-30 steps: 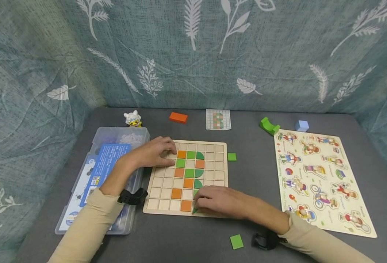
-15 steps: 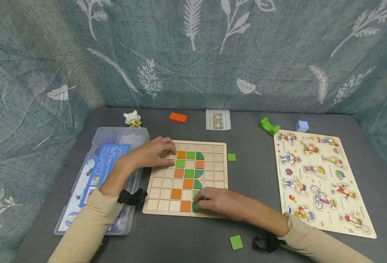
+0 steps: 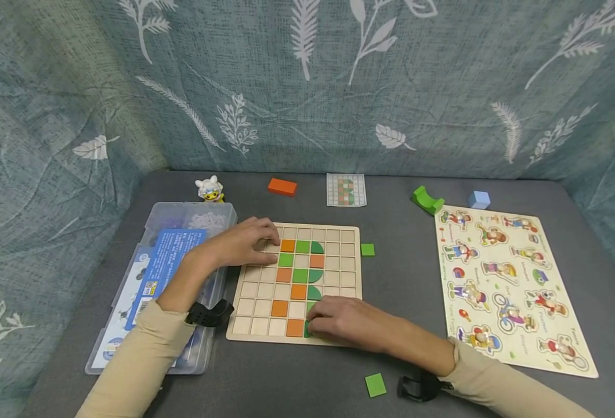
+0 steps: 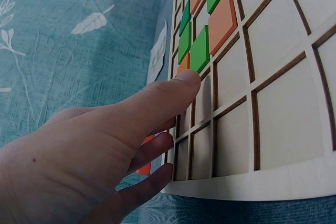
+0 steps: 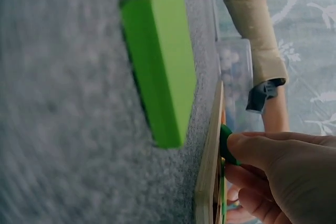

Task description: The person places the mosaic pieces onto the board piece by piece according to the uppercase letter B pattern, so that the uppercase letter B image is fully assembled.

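Grey felt surface (image 3: 297, 383), leaf-print curtain (image 3: 307, 87) behind. Wooden grid board (image 3: 255, 290) at centre. Right hand (image 3: 346, 322) at the board's near edge, grip closed: thumb and fingers pinch a dark green piece (image 5: 226, 145) at a near-row cell. Left hand (image 3: 242, 242) rests flat on the board's far-left corner, fingers straight, holding nothing. Loose green tile (image 3: 375, 384) lies near the right wrist.

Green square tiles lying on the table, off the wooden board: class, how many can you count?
2. One tile lies beside the board's right edge; the other lies in front of the board, toward the right. Arms may hide more.
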Demonstrator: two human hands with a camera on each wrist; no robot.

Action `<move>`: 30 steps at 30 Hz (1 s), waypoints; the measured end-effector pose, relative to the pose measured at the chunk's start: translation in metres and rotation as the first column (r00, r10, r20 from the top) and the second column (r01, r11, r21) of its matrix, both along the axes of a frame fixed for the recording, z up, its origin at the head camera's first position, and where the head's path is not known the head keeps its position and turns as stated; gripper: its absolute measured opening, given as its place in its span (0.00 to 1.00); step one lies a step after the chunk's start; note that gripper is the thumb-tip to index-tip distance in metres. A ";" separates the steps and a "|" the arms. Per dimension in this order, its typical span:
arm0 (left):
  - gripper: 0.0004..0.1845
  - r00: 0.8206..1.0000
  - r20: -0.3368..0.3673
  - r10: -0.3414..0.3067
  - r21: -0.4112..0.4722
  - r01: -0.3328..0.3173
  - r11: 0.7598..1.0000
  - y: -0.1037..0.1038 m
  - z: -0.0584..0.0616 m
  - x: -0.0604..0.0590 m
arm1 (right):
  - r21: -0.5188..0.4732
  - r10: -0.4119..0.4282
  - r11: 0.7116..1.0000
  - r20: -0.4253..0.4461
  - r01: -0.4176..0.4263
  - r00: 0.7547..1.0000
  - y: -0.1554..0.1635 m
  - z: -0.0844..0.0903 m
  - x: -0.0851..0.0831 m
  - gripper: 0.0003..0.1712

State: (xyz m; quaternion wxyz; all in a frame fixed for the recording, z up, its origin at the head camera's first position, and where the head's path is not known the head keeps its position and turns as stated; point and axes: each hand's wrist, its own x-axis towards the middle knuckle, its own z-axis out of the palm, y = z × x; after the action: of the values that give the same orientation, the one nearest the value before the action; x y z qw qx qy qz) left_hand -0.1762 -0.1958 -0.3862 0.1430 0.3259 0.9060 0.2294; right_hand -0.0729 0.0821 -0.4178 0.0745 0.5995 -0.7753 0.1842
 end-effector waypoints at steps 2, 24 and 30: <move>0.15 1.000 0.003 -0.002 -0.001 0.002 1.000 0.000 0.000 0.000 | 0.001 -0.006 1.000 0.011 0.006 1.000 0.001 -0.001 0.001 0.04; 0.15 1.000 0.019 -0.006 0.015 0.006 1.000 -0.001 -0.003 0.003 | -0.054 -0.015 0.998 -0.032 0.014 0.999 0.028 0.001 0.004 0.11; 0.15 1.000 0.007 -0.001 0.005 0.001 1.000 -0.001 -0.001 0.000 | -0.137 0.059 0.990 0.103 -0.045 0.993 0.078 -0.006 0.015 0.21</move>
State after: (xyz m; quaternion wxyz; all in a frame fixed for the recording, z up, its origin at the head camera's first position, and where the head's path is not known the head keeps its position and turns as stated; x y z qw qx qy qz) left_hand -0.1762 -0.1964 -0.3874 0.1455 0.3260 0.9046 0.2328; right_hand -0.0576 0.1597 -0.4234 0.0684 0.6024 -0.7481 0.2698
